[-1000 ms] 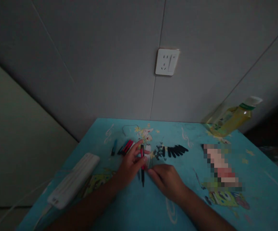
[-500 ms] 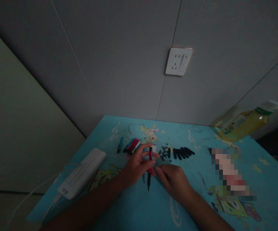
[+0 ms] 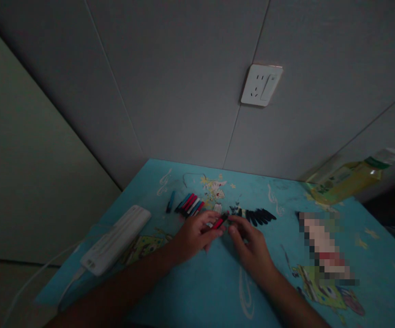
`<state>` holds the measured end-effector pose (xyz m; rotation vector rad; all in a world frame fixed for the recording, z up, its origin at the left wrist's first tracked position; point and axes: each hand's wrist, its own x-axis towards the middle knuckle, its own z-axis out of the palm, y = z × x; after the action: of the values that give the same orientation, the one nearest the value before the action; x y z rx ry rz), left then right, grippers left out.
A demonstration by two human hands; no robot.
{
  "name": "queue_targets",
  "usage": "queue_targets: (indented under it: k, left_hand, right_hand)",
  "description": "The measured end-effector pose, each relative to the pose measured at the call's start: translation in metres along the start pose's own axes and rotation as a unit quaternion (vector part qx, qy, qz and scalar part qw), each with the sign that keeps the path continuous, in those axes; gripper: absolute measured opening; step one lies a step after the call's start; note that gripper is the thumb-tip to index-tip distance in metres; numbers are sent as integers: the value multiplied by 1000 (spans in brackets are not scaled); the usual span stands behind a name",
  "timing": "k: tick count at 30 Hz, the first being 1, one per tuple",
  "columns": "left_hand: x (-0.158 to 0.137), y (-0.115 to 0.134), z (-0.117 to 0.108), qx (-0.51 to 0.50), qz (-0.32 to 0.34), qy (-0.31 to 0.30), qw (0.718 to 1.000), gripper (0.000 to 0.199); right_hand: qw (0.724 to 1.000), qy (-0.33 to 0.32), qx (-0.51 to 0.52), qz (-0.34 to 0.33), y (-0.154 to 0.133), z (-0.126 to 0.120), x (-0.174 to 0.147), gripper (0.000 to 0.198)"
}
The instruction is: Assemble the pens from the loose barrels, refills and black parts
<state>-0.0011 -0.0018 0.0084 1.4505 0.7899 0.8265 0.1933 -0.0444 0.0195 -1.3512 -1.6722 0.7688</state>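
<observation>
My left hand (image 3: pixel 197 233) is closed around a red and black pen (image 3: pixel 220 222), which slants up to the right over the table. Close by the pen's upper end, my right hand (image 3: pixel 250 239) has its thumb and fingers drawn together in a pinch. Whatever is between those fingertips, if anything, is too small to make out. Behind the left hand lies a row of red, blue and white pens (image 3: pixel 191 204), with a single blue pen (image 3: pixel 170 202) to its left. Several black caps or barrels (image 3: pixel 259 216) lie fanned out beyond the right hand, with small dark pieces (image 3: pixel 234 208) beside them.
A white power strip (image 3: pixel 115 239) with a cable lies on the left of the blue printed table (image 3: pixel 170 296). On the right are a blurred-out flat object (image 3: pixel 327 248) and a bottle of yellow liquid (image 3: pixel 351 180) by the wall. A wall socket (image 3: pixel 261 85) is above.
The pen has turned in my left hand: its dark tip pointed down toward me and now its end points up right. My right hand has shifted slightly up and right, beside that end.
</observation>
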Motion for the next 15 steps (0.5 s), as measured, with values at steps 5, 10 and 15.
queue_targets:
  k: [5, 10, 15]
  left_hand:
    - [0, 6, -4, 177, 96, -21, 979, 27]
    - [-1, 14, -8, 300, 144, -29, 943, 27]
    - [0, 5, -15, 411, 175, -36, 894, 32]
  right_hand:
    - [999, -13, 42, 19, 5, -6, 2, 32]
    - [997, 12, 75, 35, 6, -12, 4, 22]
    - [994, 5, 98, 51, 3, -20, 7, 21]
